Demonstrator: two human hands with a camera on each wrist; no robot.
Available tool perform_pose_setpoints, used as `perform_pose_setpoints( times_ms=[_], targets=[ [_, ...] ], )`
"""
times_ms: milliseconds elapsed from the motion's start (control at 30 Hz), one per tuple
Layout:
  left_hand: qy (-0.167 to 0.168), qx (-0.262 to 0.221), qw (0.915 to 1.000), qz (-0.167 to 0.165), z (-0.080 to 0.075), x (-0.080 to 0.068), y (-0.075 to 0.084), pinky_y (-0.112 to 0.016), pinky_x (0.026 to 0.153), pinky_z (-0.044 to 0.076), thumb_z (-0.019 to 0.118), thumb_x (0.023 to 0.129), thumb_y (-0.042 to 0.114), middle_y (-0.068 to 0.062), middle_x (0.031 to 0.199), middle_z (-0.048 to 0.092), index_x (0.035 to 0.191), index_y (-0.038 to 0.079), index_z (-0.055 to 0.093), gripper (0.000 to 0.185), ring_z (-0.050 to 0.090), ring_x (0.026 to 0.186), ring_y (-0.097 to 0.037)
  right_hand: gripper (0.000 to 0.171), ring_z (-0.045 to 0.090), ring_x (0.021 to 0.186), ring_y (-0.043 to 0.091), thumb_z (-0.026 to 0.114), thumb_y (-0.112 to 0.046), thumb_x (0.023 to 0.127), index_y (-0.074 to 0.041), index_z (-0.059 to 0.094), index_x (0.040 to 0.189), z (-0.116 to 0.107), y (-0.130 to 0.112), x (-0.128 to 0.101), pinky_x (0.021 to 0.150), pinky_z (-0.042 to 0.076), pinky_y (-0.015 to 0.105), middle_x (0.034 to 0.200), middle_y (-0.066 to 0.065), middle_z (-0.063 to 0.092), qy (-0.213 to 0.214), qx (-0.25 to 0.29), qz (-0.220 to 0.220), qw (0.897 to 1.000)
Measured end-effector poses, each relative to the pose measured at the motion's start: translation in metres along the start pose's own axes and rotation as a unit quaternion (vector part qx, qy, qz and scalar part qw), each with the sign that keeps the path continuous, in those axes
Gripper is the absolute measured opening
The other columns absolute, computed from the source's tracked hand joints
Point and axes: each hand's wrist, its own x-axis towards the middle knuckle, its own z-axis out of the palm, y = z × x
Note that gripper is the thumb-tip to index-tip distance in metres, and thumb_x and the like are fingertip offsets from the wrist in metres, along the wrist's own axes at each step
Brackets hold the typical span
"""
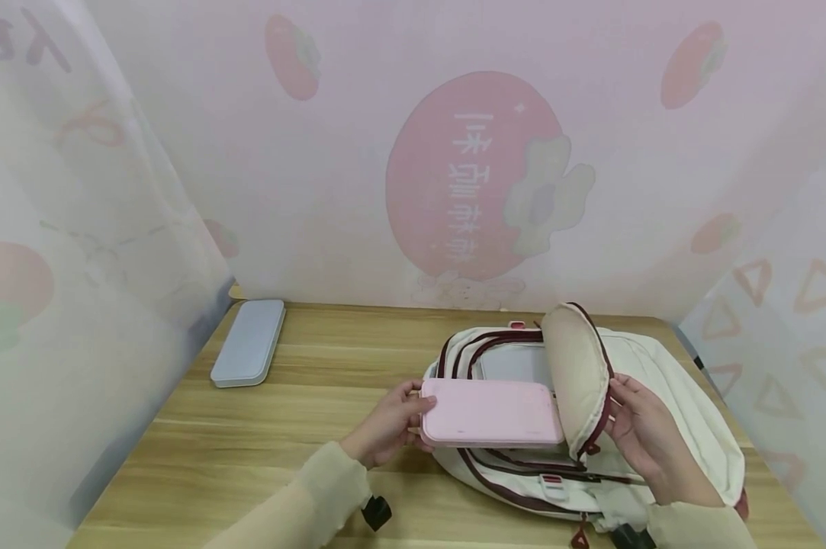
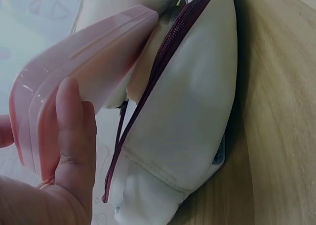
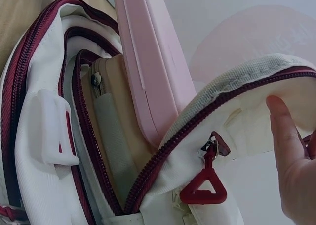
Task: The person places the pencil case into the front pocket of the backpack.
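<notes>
My left hand (image 1: 393,423) grips one end of a pink pencil case (image 1: 491,412), thumb on one face and fingers on the other. The flat case is held over the open front pocket of a cream backpack (image 1: 680,396) with dark red zips, its far end at the pocket's mouth. My right hand (image 1: 646,427) pinches the edge of the pocket flap (image 1: 573,381) and holds it raised. Inside the pocket lie a tan zipped pouch (image 3: 118,116) and a pale grey flat case (image 1: 512,362), partly covered by the pink one.
A light blue flat case (image 1: 249,343) lies at the back left of the wooden table (image 1: 344,343). Printed curtains (image 1: 358,191) stand behind and at both sides. A red triangular zip pull (image 3: 203,186) hangs from the flap.
</notes>
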Motion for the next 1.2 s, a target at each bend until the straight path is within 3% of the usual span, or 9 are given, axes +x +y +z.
perform_pose_setpoints(
  times_ms=[333, 700, 1200],
  targets=[
    [0.006, 0.013, 0.9999, 0.003, 0.014, -0.003, 0.003, -0.03, 0.058, 0.057, 0.058, 0.105, 0.01, -0.009, 0.1, 0.062, 0.137, -0.005, 0.038, 0.041, 0.063, 0.075, -0.015, 0.023, 0.067, 0.087, 0.011, 0.042, -0.011, 0.113, -0.008, 0.062, 0.102, 0.01, -0.001, 0.0, 0.073, 0.057, 0.027, 0.1, 0.001, 0.066, 0.01, 0.0, 0.02, 1.0],
    [0.001, 0.011, 0.9999, 0.005, 0.024, -0.001, 0.001, -0.031, 0.058, 0.058, 0.055, 0.106, 0.008, -0.01, 0.101, 0.061, 0.138, -0.006, 0.038, 0.039, 0.062, 0.076, -0.017, 0.025, 0.068, 0.091, 0.013, 0.039, -0.01, 0.113, -0.005, 0.063, 0.108, 0.014, 0.001, 0.004, 0.074, 0.058, 0.028, 0.104, 0.005, 0.067, 0.007, 0.031, 0.017, 0.999],
    [-0.011, -0.012, 0.9999, -0.001, 0.055, 0.006, -0.007, -0.038, 0.062, 0.062, 0.054, 0.106, 0.004, -0.015, 0.103, 0.058, 0.134, -0.005, 0.038, 0.034, 0.065, 0.075, -0.019, 0.023, 0.068, 0.094, 0.014, 0.04, -0.011, 0.113, -0.007, 0.063, 0.107, 0.022, 0.0, 0.004, 0.077, 0.058, 0.029, 0.106, 0.005, 0.067, 0.006, 0.039, 0.025, 0.999]
  ],
)
